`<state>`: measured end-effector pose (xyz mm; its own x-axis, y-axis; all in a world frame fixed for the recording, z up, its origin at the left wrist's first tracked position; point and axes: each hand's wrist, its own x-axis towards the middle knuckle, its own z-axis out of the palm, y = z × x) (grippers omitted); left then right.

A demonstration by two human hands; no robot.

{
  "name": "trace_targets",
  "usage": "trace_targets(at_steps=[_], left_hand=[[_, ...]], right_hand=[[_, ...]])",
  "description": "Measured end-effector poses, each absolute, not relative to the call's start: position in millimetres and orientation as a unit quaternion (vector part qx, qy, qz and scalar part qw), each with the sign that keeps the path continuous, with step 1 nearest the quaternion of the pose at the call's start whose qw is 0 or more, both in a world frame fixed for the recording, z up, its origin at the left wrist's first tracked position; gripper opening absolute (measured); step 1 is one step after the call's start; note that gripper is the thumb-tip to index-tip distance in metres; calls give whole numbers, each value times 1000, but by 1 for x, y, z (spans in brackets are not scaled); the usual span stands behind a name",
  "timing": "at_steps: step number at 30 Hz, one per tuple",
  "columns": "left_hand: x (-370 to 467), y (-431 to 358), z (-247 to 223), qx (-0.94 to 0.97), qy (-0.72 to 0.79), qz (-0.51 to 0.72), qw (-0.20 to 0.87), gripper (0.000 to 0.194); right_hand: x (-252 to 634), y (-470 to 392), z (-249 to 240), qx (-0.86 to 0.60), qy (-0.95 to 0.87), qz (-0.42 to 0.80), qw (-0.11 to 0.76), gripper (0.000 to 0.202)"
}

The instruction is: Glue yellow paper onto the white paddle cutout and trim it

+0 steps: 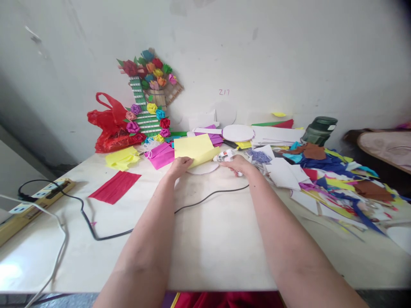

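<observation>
A pale yellow sheet (194, 147) lies over a white disc (205, 169), whose curved lower edge shows below it. At the sheet's lower left corner is my left hand (181, 166), its fingers closed on the paper. My right hand (236, 164) is wrapped round a white glue gun (224, 155), whose tip is close to the sheet's right end. A black cord (212, 194) runs across the table from beneath my right hand to the left, passing behind my left forearm.
A power strip (45, 201) lies at the left edge, near crimson paper (114, 187). Paper flowers on a green-and-white frame (147, 122) and a red bag (111, 124) stand at the back left. Scraps (340, 171) and a green bottle (320, 130) are at the right.
</observation>
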<state>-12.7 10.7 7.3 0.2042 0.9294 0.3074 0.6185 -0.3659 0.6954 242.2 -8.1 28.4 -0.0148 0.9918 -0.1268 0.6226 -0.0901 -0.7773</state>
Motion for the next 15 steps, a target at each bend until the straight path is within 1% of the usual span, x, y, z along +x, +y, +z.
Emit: trace_targets(at_steps=[3, 7, 11, 15], left_hand=[[-12, 9, 9, 746, 518, 358, 216, 36], [-11, 7, 10, 742, 520, 362, 219, 36], [-11, 6, 11, 737, 520, 366, 231, 35], [-12, 8, 8, 735, 528, 362, 223, 34]], right_hand=[[245, -13, 31, -597, -647, 382, 283, 41], [247, -17, 35, -597, -643, 386, 286, 45], [246, -13, 32, -612, -625, 375, 306, 41], [244, -10, 31, -640, -618, 350, 294, 35]])
